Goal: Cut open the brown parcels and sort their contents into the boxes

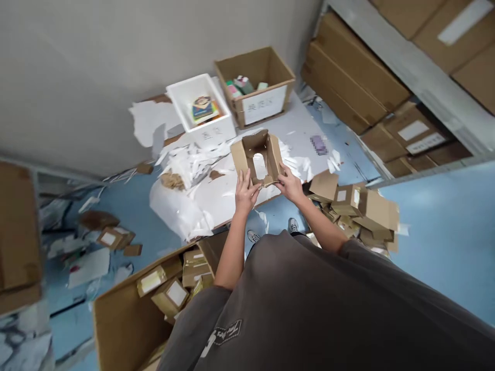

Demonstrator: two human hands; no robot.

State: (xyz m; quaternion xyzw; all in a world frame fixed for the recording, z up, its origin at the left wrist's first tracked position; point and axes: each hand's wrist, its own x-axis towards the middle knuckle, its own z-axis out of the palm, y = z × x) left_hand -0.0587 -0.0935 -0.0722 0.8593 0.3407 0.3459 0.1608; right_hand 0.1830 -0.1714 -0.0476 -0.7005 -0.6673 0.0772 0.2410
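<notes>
Between my two hands is a small brown cardboard box with its flaps spread, tilted toward me; a white patch shows inside it. My left hand grips its near left edge, thumb toward the middle. On the near right edge, my right hand has its fingers closed on the cardboard. Below and beyond the box lies a low white surface strewn with torn white paper. Behind it stand a white foam box with booklets and a larger carton holding several small items.
At lower left a big open carton holds several small boxes. Opened cardboard boxes are piled on the blue floor at right. Shelving with large cartons rises at upper right. Scraps and small boxes litter the left floor.
</notes>
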